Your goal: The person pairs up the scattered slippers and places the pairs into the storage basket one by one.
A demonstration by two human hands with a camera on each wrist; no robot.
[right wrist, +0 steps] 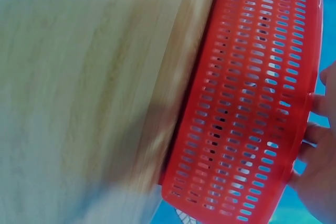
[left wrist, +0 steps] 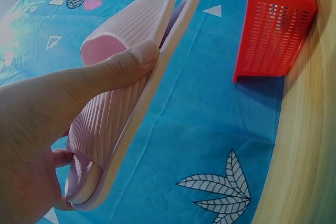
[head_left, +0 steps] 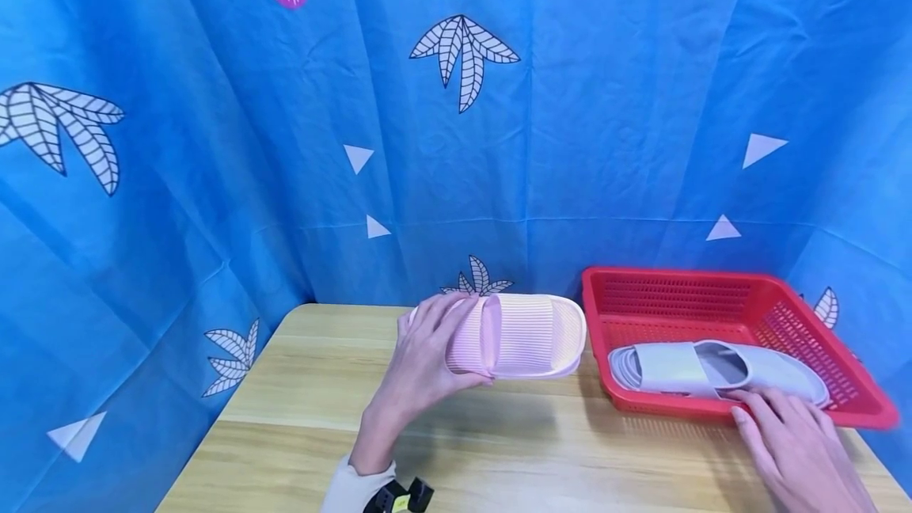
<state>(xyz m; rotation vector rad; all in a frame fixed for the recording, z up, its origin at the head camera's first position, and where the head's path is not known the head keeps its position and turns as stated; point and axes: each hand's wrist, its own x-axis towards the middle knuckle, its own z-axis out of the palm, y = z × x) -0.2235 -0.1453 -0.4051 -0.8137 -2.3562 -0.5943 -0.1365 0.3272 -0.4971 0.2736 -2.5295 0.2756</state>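
In the head view my left hand [head_left: 420, 362] grips a pair of pink ribbed slippers [head_left: 527, 335], held together above the table. The left wrist view shows the thumb across the ribbed strap of one slipper [left wrist: 113, 108] and fingertips at its lower end. A pair of light grey slippers [head_left: 673, 368] lies in the red basket [head_left: 712, 406], along its near side. My right hand [head_left: 798, 442] is at the basket's near rim, its fingers reaching over beside the grey slippers. The right wrist view has those fingertips partly hidden at the rim.
The wooden table [head_left: 285, 434] has the basket at its right end, back from the near edge. A blue patterned curtain [head_left: 606, 125] hangs behind and on both sides. A black strapped device [head_left: 402, 495] is on my left wrist.
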